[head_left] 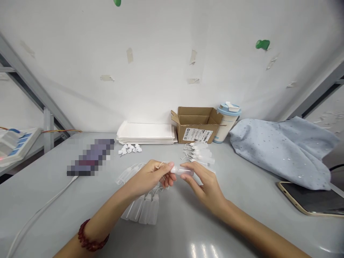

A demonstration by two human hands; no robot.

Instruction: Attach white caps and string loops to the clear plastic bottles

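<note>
Both hands meet over the grey table [53,200] on one small translucent plastic bottle [183,170], held level. My left hand [150,176] pinches its cap end with thumb and fingers. My right hand [204,181] grips the bottle body from the right. Under my left wrist lie several more small bottles [143,211] side by side. Another group of bottles [200,152] lies just beyond my hands. A little heap of white caps [130,149] sits further back left. A red bead bracelet [90,238] is on my left wrist.
At the back stand a stack of white sheets [146,133], an open cardboard box [197,123] and a lidded cup [227,122]. A blue-grey cloth [282,150] and a phone [311,200] lie at right. A white cable [40,211] runs at left.
</note>
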